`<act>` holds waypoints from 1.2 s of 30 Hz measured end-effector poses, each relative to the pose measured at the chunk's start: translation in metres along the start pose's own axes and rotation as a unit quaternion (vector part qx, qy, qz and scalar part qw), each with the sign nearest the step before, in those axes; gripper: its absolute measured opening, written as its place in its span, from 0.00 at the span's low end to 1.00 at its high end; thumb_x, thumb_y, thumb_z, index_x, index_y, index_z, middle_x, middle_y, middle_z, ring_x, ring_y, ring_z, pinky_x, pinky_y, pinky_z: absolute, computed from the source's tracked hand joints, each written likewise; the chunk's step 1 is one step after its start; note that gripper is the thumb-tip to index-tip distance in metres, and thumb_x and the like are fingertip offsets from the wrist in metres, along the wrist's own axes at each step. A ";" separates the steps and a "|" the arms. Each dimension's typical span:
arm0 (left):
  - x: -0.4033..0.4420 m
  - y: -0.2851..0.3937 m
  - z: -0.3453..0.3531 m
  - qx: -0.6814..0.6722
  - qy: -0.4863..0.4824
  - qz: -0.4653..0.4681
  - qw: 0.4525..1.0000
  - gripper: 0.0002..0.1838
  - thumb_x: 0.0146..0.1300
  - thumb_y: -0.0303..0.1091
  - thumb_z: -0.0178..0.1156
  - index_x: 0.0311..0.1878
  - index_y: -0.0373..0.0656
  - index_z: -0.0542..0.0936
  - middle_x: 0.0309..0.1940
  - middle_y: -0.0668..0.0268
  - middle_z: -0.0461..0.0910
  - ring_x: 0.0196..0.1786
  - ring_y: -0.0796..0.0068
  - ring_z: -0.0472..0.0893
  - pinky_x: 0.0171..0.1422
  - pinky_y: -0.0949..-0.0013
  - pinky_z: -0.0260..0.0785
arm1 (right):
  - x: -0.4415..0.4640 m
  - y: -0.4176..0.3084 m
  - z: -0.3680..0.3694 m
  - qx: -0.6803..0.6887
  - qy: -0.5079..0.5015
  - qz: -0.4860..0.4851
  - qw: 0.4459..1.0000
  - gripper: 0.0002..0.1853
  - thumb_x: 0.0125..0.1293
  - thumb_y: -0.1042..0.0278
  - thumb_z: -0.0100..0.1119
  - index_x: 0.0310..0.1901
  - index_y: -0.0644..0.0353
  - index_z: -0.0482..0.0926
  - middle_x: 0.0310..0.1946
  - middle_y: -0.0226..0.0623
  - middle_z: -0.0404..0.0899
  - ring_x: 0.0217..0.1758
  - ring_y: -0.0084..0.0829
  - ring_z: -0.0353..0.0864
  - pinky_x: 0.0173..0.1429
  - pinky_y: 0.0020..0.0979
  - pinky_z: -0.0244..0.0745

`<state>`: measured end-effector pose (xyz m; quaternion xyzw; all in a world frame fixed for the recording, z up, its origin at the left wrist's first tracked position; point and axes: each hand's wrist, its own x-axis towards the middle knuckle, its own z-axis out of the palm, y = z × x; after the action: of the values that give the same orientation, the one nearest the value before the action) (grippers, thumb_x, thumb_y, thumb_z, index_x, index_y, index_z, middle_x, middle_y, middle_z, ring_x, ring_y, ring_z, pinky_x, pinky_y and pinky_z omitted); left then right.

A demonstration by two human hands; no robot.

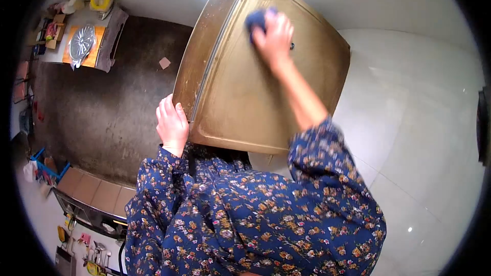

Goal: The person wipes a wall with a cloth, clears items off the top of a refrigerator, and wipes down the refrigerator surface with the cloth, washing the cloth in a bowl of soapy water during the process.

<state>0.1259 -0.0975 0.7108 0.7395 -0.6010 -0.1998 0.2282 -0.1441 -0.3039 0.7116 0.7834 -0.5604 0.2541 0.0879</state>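
Note:
In the head view a brown, box-like piece (245, 107) with a raised rim, perhaps a cabinet or fridge, stands in front of me. My right hand (276, 41) is closed on a dark blue cloth (257, 20), pressed against the upper part of its broad face. Motion slightly blurs this hand. A small dark round spot (292, 46) shows just beside my right wrist. My left hand (172, 124) rests on the lower left edge of the brown piece, fingers stretched out and thumb apart, with no object in it.
A white tiled wall (409, 122) rises close on the right. At the far left a table (110, 36) bears a wrapped oval tray (82, 42) and a yellow ring-shaped thing (101, 1). A blue basket (51, 163) and hanging utensils (99, 250) are at lower left. Dark floor (102, 117) lies between.

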 end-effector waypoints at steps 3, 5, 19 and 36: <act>-0.003 0.000 -0.002 -0.001 -0.002 0.006 1.000 0.18 0.69 0.36 0.45 0.57 0.37 0.68 0.53 0.52 0.72 0.56 0.49 0.70 0.59 0.54 0.64 | -0.115 -0.079 -0.070 0.126 -0.103 -0.076 0.984 0.36 0.38 0.60 0.68 0.56 0.51 0.71 0.44 0.48 0.70 0.46 0.47 0.71 0.49 0.49 0.65; -0.003 0.001 -0.002 0.006 0.007 0.006 1.000 0.18 0.69 0.36 0.45 0.57 0.37 0.68 0.53 0.52 0.72 0.55 0.49 0.70 0.59 0.54 0.64 | -0.164 -0.107 -0.112 0.195 -0.205 -0.097 0.954 0.32 0.38 0.62 0.70 0.53 0.46 0.76 0.44 0.40 0.71 0.44 0.40 0.73 0.47 0.42 0.66; -0.003 -0.008 -0.001 0.015 -0.011 0.004 1.000 0.18 0.70 0.37 0.44 0.57 0.36 0.68 0.52 0.51 0.72 0.56 0.48 0.70 0.60 0.53 0.64 | 0.067 0.028 0.026 -0.034 -0.027 0.111 0.993 0.26 0.58 0.52 0.59 0.53 0.61 0.73 0.46 0.50 0.73 0.52 0.50 0.70 0.55 0.48 0.67; 0.002 -0.001 -0.006 0.037 -0.024 0.003 0.999 0.19 0.71 0.37 0.43 0.58 0.35 0.67 0.53 0.51 0.71 0.57 0.49 0.69 0.60 0.54 0.63 | 0.003 0.116 -0.024 -0.077 -0.027 0.144 0.986 0.24 0.60 0.50 0.59 0.53 0.56 0.74 0.45 0.49 0.74 0.48 0.49 0.73 0.51 0.47 0.70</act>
<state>0.1306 -0.0992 0.7156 0.7409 -0.6153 -0.1943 0.1864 -0.2578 -0.3380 0.7166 0.6923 -0.6870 0.1992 0.0951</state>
